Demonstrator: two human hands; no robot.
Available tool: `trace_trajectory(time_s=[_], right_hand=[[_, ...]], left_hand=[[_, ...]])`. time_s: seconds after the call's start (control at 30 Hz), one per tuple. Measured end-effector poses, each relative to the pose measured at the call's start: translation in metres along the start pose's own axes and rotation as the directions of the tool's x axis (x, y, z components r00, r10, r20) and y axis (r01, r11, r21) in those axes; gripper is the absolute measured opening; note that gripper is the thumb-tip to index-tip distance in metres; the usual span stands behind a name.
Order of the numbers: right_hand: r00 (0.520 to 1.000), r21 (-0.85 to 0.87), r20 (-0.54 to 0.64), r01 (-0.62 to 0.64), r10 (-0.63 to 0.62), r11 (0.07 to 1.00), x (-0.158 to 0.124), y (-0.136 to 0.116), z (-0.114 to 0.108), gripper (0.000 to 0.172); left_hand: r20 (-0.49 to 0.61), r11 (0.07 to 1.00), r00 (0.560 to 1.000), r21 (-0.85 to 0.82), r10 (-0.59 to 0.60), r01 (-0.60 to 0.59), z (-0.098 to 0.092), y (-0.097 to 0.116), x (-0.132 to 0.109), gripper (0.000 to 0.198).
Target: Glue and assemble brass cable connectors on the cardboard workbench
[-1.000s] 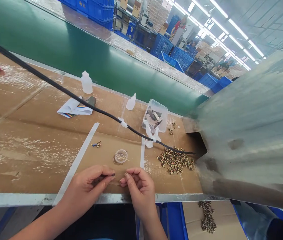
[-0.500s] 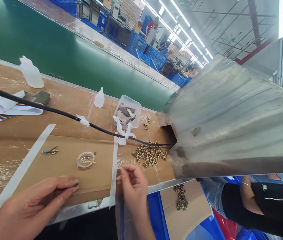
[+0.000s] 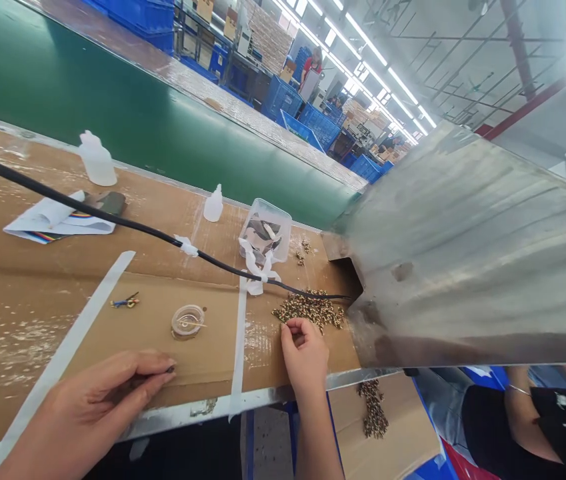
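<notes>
My left hand (image 3: 113,393) pinches a tiny dark piece between thumb and fingertips, over the cardboard near the table's front edge. At the near edge of a pile of small black-and-gold parts (image 3: 307,308), my right hand (image 3: 305,350) has its thumb and fingers pressed together; what they hold, if anything, is too small to name. A round clear dish (image 3: 187,321) with a thin stick across it lies between the hands, farther back. To its left rests a small blue and yellow figure-like piece (image 3: 125,302).
A black cable (image 3: 137,227) crosses above the table. Behind it stand two white bottles (image 3: 97,160) (image 3: 213,204) and a clear tub (image 3: 266,230). A metal chute (image 3: 463,253) rises at right, near a person (image 3: 527,413). More parts (image 3: 375,410) lie below.
My right hand has moved right, from beside the tape strip to the pile's edge. The left hand keeps its pinch. The view has shifted slightly.
</notes>
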State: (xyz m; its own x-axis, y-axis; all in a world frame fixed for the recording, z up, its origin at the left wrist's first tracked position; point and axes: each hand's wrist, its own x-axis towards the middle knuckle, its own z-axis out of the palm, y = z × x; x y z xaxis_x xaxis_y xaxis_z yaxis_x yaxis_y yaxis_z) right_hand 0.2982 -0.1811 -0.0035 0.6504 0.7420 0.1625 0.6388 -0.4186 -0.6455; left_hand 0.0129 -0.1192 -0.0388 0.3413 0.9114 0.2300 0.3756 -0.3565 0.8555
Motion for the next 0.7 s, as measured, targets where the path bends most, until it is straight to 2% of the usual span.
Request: trace_trajectory(time_s=[0.13, 0.23, 0.33, 0.4, 0.47, 0.53, 0.7], right_hand=[[1.000, 0.030, 0.011, 0.012, -0.012, 0.999, -0.008, 0.001, -0.003, 0.017], [0.997, 0.261, 0.068, -0.045, 0.028, 0.964, -0.025, -0.011, 0.001, 0.023], [0.961, 0.553, 0.275, -0.190, 0.037, 0.811, -0.050, -0.038, 0.011, 0.027], [0.903, 0.649, 0.429, -0.324, 0.022, 0.688, -0.063, -0.058, 0.021, 0.026], [0.847, 0.693, 0.531, -0.437, 0.002, 0.573, -0.072, -0.073, 0.030, 0.025], [0.812, 0.705, 0.583, -0.493, -0.021, 0.510, -0.076, -0.081, 0.037, 0.025], [0.787, 0.706, 0.616, -0.532, -0.037, 0.467, -0.077, -0.083, 0.042, 0.020]], left_hand=[[0.068, 0.995, 0.998, -0.103, 0.005, 0.002, -0.005, 0.016, 0.006, 0.017], [0.083, 0.991, 0.996, -0.131, 0.027, -0.016, -0.007, 0.023, 0.008, 0.013], [0.111, 0.988, 0.993, -0.151, 0.032, -0.015, -0.007, 0.022, 0.007, 0.010], [0.130, 0.987, 0.991, -0.160, 0.038, -0.017, -0.007, 0.021, 0.007, 0.009], [0.160, 0.986, 0.986, -0.168, 0.046, -0.018, -0.009, 0.021, 0.008, 0.009], [0.197, 0.983, 0.979, -0.183, 0.049, -0.012, -0.010, 0.024, 0.010, 0.010], [0.201, 0.972, 0.976, -0.234, 0.087, -0.038, -0.013, 0.033, 0.014, 0.011]])
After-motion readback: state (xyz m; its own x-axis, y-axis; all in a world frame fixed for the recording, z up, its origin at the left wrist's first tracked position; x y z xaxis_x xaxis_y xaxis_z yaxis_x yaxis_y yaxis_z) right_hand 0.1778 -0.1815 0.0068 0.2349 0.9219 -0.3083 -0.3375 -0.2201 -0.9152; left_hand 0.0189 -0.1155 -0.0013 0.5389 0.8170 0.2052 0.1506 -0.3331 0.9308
